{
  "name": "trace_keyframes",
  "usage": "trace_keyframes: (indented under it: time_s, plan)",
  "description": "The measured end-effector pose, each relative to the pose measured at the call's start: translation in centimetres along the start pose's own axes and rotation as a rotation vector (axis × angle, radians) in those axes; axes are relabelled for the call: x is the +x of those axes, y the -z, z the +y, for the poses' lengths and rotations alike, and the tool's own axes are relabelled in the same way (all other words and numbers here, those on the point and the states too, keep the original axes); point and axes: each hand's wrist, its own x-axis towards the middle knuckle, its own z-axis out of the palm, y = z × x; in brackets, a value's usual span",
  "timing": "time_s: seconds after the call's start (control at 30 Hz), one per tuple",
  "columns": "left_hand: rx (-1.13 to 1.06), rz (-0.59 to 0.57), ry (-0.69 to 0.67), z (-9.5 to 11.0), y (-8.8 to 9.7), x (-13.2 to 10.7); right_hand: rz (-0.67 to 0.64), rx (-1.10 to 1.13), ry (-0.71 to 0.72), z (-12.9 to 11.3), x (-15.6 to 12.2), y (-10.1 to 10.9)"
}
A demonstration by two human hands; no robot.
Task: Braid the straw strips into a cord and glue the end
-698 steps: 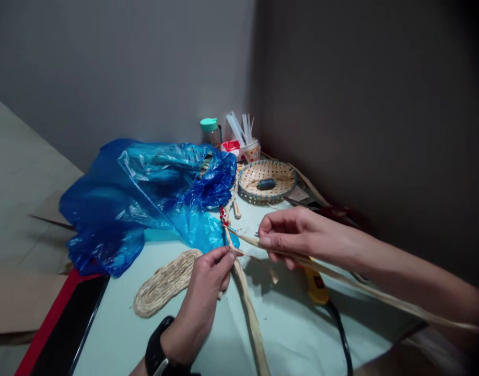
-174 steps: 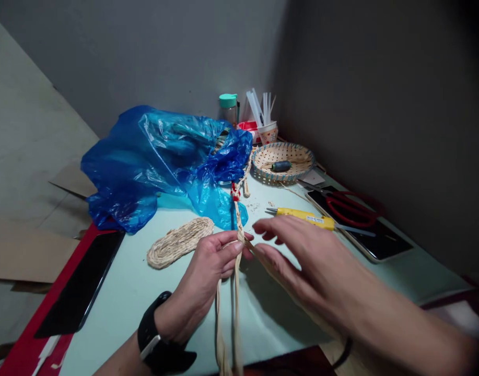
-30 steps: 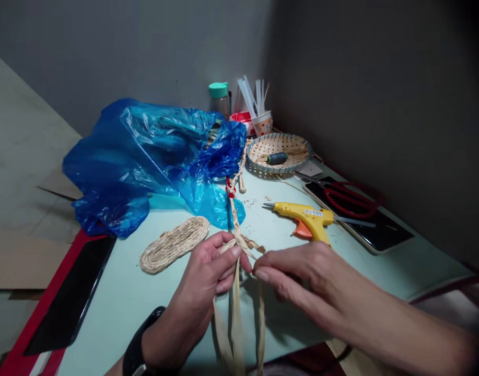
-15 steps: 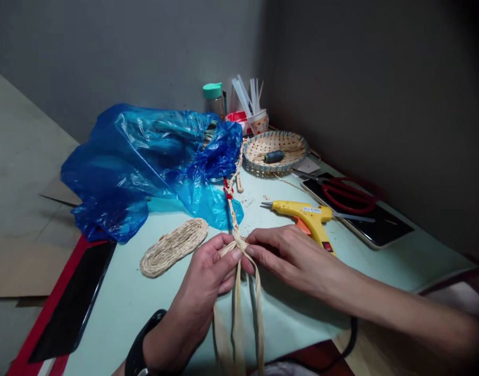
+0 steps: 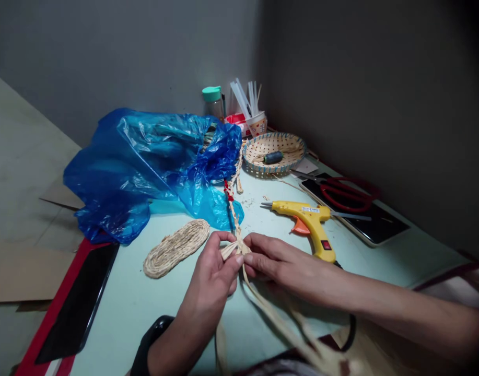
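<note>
A pale straw-coloured braid (image 5: 236,222) runs from the blue bag toward me, with a red tie partway along it. At its near end both my hands pinch the loose strands. My left hand (image 5: 213,269), a black band on its wrist, grips strands that fan out between thumb and fingers. Close against it, my right hand (image 5: 278,258) has thumb and fingers closed on other strands at the crossing. Long strands (image 5: 276,313) trail from there down to the right, blurred at their ends. Left of my hands lies a coiled oval straw mat (image 5: 176,248).
A yellow glue gun (image 5: 307,211) lies right of the braid. Beyond it, red-handled scissors (image 5: 347,193) rest over a dark phone (image 5: 384,230). A woven basket (image 5: 258,166) holds a thread spool (image 5: 273,157). The blue plastic bag (image 5: 145,156) covers the back left; a black tablet-like slab (image 5: 80,303) lies at left.
The strands that hung straight down now swing out to the lower right, with one left hanging at the left. My hands stay at the braid's end, fingers slightly shifted. The view has moved a little.
</note>
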Motion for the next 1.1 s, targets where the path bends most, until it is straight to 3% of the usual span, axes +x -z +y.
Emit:
trace_keyframes:
  time_s: [0.13,0.27,0.43,0.53,0.63,0.8,0.87,0.97,1.1]
  plan:
    - [-0.002,-0.054,-0.014,0.4,0.0,-0.2,0.049,-0.192,0.089,-0.2,0.3,0.3]
    - [0.103,-0.059,-0.011,0.6,-0.1,-0.5,0.074,-0.108,0.137,0.2,0.7,0.3]
    - [0.509,0.039,-0.092,0.8,0.5,-1.6,0.155,-0.115,0.109,0.6,0.6,-0.4]
    - [0.871,0.158,-0.226,0.8,1.1,-2.9,0.224,-0.128,0.112,0.7,0.6,-0.8]
    - [1.238,0.227,-0.404,0.2,0.8,-4.2,0.166,0.001,0.104,0.8,0.6,-1.0]
    - [1.541,0.2,-0.88,-2.5,-1.2,-4.5,0.105,0.17,0.094,0.6,0.3,-1.0]
    - [1.631,0.177,-0.968,-3.3,-1.9,-4.3,0.087,0.229,0.068,0.5,0.2,-0.9]
    - [1.578,0.136,-0.918,-3.1,-1.7,-4.2,0.076,0.218,0.076,0.6,0.1,-0.8]
    - [1.164,0.086,-0.581,-0.6,0.3,-4.0,0.14,0.081,0.177,0.7,-0.1,-0.4]
